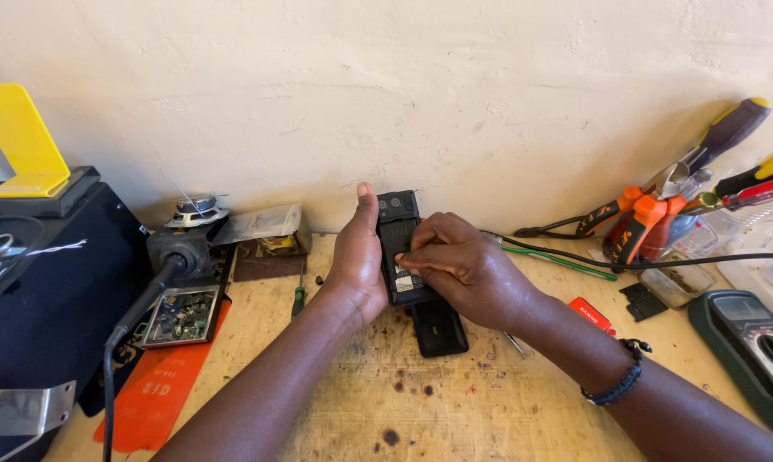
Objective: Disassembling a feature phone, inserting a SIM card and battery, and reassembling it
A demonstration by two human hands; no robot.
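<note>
Cradling a black mobile phone with its back cover off, the left hand grips its left edge, thumb pointing up, above the wooden workbench. The right hand closes on the phone's right side, fingertips pressing into the open back. A black back cover lies just below on the bench, and pliers rest well to the right.

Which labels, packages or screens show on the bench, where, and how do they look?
White rectangular sticker label: inside the open black phone held in the left hand, under the right hand fingers.
Small red flat packet: bench, beside the right wrist; white print.
Dark green multimeter: right edge; grey rectangular screen, blank.
Orange flat card: lower left; darker markings.
</note>
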